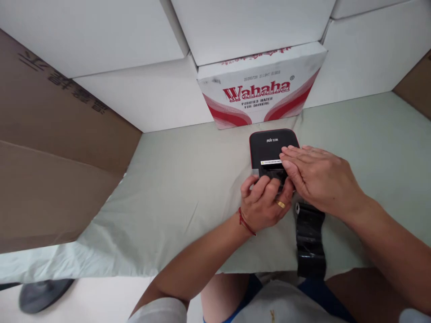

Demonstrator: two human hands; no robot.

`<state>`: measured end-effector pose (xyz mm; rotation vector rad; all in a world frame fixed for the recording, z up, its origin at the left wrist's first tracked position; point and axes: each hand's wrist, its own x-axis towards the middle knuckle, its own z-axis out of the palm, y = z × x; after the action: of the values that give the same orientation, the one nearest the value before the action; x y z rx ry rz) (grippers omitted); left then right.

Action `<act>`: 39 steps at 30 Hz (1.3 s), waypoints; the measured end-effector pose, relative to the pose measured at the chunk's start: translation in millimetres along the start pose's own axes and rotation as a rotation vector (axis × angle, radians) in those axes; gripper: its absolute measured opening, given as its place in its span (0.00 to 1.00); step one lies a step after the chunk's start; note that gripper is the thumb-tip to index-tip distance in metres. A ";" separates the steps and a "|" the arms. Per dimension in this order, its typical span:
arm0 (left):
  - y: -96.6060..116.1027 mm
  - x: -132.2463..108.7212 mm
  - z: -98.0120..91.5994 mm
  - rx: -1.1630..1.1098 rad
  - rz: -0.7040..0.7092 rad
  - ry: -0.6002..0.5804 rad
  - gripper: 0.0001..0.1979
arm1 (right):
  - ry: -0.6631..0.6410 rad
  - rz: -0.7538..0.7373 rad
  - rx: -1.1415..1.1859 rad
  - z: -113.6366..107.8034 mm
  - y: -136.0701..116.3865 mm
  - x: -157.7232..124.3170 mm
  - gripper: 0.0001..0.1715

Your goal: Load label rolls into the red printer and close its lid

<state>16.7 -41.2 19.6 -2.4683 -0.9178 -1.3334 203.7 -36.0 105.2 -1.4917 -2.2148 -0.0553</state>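
A black rounded device (272, 146) with a thin red edge and a white warning strip lies on the cloth. It looks like a small printer. My left hand (266, 202) is closed at its near end, the fingers curled over a dark, glossy part; what they pinch is hidden. My right hand (319, 177) rests over the device's right side, fingers straight and held together, thumb along the near part. Below my right hand, a strip of shiny black film (310, 240) with a small rolled core runs over the table's front edge.
A white and red Wahaha water carton (261, 92) stands just behind the device. White boxes (134, 96) are stacked along the back, and a brown cardboard box (50, 188) stands at the left. Pale green cloth (175, 188) covers the table.
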 end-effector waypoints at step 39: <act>-76.0 5.5 28.9 -1.470 -0.912 -0.015 0.58 | 0.300 -0.148 0.309 29.9 1.4 -65.0 0.21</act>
<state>-6.8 33.9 -1.8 -2.9259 -1.4900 -3.1955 213.9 -83.1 52.4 -1.0763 -1.9819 0.0149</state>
